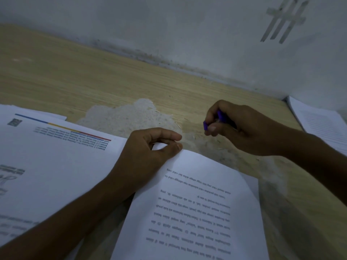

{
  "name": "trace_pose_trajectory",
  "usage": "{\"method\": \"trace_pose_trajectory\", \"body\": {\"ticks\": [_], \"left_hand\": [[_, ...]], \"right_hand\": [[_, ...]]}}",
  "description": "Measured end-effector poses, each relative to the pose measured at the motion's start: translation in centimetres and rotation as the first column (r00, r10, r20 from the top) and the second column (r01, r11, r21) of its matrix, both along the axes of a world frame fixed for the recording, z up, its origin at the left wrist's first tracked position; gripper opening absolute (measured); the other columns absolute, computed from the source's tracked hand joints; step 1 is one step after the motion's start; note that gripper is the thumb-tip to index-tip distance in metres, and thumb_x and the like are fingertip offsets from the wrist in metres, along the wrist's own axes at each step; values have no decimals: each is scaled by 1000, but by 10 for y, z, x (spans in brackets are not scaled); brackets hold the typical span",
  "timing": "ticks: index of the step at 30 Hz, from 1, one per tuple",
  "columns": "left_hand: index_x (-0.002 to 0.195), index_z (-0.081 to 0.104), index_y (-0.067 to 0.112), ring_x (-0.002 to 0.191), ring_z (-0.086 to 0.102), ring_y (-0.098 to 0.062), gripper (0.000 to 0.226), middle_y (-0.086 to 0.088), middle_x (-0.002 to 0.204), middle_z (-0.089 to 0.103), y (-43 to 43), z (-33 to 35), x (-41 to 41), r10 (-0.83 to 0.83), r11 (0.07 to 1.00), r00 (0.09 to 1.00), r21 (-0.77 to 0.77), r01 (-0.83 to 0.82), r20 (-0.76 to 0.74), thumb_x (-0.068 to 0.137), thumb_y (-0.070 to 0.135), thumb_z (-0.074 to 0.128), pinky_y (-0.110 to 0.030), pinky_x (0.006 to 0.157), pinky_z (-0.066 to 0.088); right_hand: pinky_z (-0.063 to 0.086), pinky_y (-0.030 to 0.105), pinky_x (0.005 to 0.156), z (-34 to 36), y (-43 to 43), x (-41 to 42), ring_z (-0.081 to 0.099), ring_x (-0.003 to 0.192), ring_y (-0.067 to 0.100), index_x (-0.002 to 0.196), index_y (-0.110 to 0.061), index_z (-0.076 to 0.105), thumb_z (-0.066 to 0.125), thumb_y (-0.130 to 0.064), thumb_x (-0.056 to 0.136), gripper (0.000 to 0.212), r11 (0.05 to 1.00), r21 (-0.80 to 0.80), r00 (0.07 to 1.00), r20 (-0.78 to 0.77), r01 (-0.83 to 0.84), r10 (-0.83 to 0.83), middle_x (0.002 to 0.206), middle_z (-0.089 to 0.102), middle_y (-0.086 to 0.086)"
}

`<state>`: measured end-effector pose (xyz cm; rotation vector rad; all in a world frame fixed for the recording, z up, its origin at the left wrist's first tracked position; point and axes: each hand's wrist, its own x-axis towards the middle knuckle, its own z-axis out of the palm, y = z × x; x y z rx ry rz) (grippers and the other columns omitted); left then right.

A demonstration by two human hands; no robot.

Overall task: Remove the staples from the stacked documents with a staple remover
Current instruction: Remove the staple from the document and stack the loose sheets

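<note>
A document (197,212) held ready for unstapling.
Nearest, the document lies on the desk (93,72), its far corner pinched by the left hand (148,156). Beyond, the right hand (240,128) clutches a purple staple remover (221,118) clear of the paper; it likely must reach that corner next.

- The table (75,76) stretches ahead of you and meets the wall (169,25) at its far edge.
- A document (197,212) lies on the table straight before you; your left hand (150,147) pinches its far left corner.
- More papers (56,166) lie to your left, just beside the document, with your left forearm across them.
- Your right hand (240,128) is beyond the document, right of your left hand and apart from it, gripping the staple remover (221,117).
- Another stack of pages (323,124) lies at the far right, near the wall.
</note>
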<state>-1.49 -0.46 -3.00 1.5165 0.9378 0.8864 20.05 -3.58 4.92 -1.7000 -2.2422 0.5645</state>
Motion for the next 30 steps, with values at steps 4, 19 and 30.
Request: {"method": "trace_pose_trajectory", "body": {"ticks": [4, 19, 30], "left_hand": [[82, 72, 32, 85, 66, 1, 13, 17, 84, 72, 1, -1, -1, 0, 1000, 1000, -7, 0, -16, 78, 19, 72, -17, 80, 51], [87, 71, 27, 77, 67, -2, 13, 15, 87, 70, -1, 4, -1, -49, 998, 999, -48, 49, 7, 78, 19, 71, -15, 62, 54], [99, 68, 25, 73, 69, -19, 32, -5, 84, 71, -2, 10, -8, -148, 967, 981, -189, 171, 128, 72, 7, 68, -27, 63, 57]], "right_hand": [[48, 13, 63, 5, 1, 3, 62, 74, -2, 99, -25, 54, 68, -25, 84, 21, 997, -78, 1000, 23, 16, -14, 89, 70, -10], [44, 16, 47, 24, 6, 0, 57, 43, 6, 84, -12, 69, 66, -47, 72, 37, 963, -232, 990, 27, 138, -136, 63, 71, -2], [47, 25, 57, 27, 13, -5, 63, 54, 8, 88, -28, 58, 51, -56, 80, 30, 947, -282, 978, 176, 156, -109, 78, 69, -6]]}}
